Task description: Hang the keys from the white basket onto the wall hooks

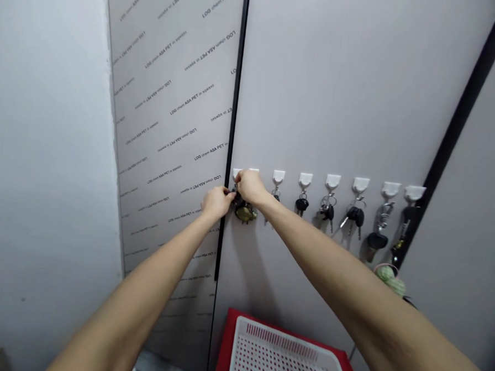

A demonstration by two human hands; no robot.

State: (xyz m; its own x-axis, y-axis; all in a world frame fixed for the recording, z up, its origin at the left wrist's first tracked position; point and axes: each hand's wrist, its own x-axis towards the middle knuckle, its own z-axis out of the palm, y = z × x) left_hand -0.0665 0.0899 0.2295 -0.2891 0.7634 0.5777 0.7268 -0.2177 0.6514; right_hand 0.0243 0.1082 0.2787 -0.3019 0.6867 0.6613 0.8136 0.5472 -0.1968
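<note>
At the leftmost white hook (237, 173) on the grey panel, both hands work close together. My left hand (217, 201) pinches a small dark key, mostly covered by the fingertips, beside the panel's black edge strip. My right hand (249, 187) is closed just below the hook, its fingers curled round something they hide. Under the right hand hangs a round brass-coloured keychain (245, 213) with dark parts above it. The second hook (254, 171) is partly behind the right hand. Slightly right, a key (276, 196) hangs from another hook, partly covered by my right wrist.
Rightward along the row hang black-headed keys (302, 204), more key bunches (355, 215), a silver chain (383, 215) and a green fluffy charm (390, 277). Below, a white perforated basket (293, 341) rests on a red surface (225, 339). Film-printed panel (170, 148) stands left.
</note>
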